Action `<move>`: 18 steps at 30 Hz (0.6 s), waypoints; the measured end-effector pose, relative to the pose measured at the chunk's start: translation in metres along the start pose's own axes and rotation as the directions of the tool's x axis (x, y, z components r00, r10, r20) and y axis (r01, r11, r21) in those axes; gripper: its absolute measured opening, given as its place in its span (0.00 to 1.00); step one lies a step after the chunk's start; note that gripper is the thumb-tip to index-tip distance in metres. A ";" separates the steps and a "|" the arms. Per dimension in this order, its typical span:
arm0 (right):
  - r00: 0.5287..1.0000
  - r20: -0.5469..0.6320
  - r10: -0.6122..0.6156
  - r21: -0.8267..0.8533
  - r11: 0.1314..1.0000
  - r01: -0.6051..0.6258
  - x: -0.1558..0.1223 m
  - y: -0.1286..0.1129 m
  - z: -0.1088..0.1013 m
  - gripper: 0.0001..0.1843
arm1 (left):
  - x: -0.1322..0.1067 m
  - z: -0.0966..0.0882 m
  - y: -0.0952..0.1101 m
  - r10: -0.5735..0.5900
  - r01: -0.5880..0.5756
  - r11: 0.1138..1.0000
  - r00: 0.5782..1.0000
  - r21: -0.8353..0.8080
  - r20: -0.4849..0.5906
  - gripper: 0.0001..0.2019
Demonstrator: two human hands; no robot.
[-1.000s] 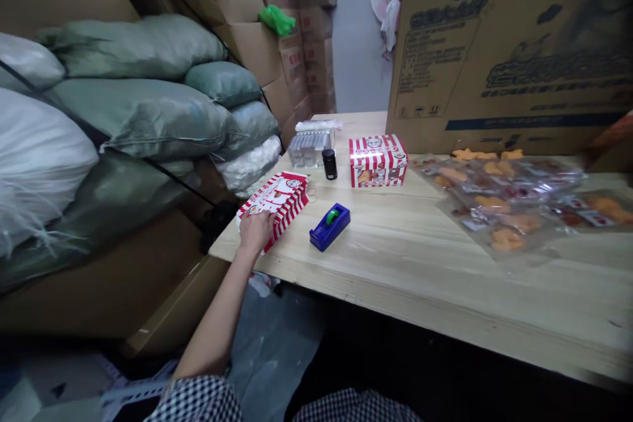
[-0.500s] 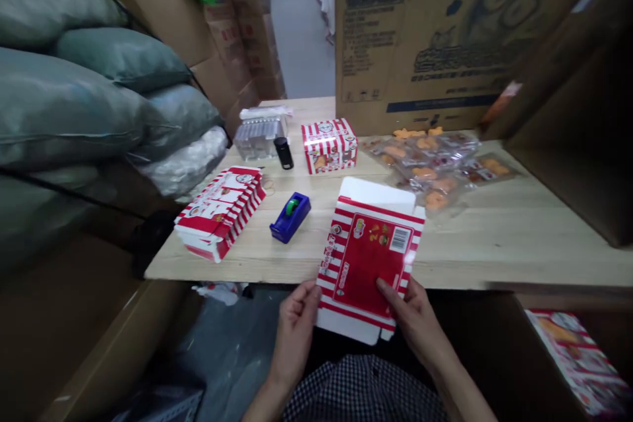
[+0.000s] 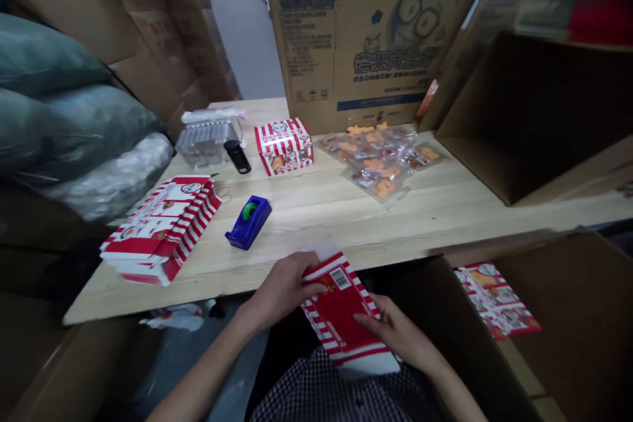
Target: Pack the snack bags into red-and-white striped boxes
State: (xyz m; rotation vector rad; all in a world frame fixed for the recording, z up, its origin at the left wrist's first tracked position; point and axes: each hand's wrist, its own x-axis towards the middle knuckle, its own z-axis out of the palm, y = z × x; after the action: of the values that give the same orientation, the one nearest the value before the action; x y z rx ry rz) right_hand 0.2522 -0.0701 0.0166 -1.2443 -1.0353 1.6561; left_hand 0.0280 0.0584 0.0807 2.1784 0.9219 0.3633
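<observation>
A flat red-and-white striped carton (image 3: 341,313) with a barcode is held tilted over my lap, in front of the table edge. My left hand (image 3: 289,283) grips its upper left edge, thumb on the red face and fingers behind. On the lower right side my right hand (image 3: 395,330) pinches it, thumb on the front. The white flap at the carton's upper end is blurred. A blue tape dispenser (image 3: 248,223) with a green roll lies on the table beyond my left hand. Left of it rests a stack of folded striped cartons (image 3: 163,224).
Farther back stand an assembled striped box (image 3: 284,146), a black cylinder (image 3: 238,157) and a clear plastic container (image 3: 205,142). Clear packets of orange pieces (image 3: 380,158) lie before a large cardboard box (image 3: 386,39). An open cardboard box (image 3: 554,119) stands right; sacks (image 3: 84,132) line the left.
The view has turned right. My left hand has moved from the carton's lower left side to its upper edge, and the carton has come lower and tilted the other way.
</observation>
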 end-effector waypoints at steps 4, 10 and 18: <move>0.995 0.104 0.008 0.122 0.992 -0.021 0.002 0.001 -0.010 0.27 | 0.014 -0.005 -0.002 0.066 0.075 0.940 0.917 -0.332 0.394 0.10; 0.974 0.224 -0.032 0.028 0.999 0.026 0.013 -0.003 -0.015 0.29 | 0.047 -0.007 -0.019 0.206 0.307 0.808 0.653 -0.504 0.729 0.18; 0.986 0.143 -0.089 -0.006 0.996 0.091 0.020 0.004 -0.011 0.58 | 0.065 -0.003 -0.017 0.194 0.306 0.797 0.688 -0.521 0.699 0.17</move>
State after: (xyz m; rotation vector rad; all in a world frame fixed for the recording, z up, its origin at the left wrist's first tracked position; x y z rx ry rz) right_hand 0.2587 -0.0512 0.0048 -1.0834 -1.1734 1.6903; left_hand 0.0635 0.1138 0.0686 1.4500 0.3261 -0.2418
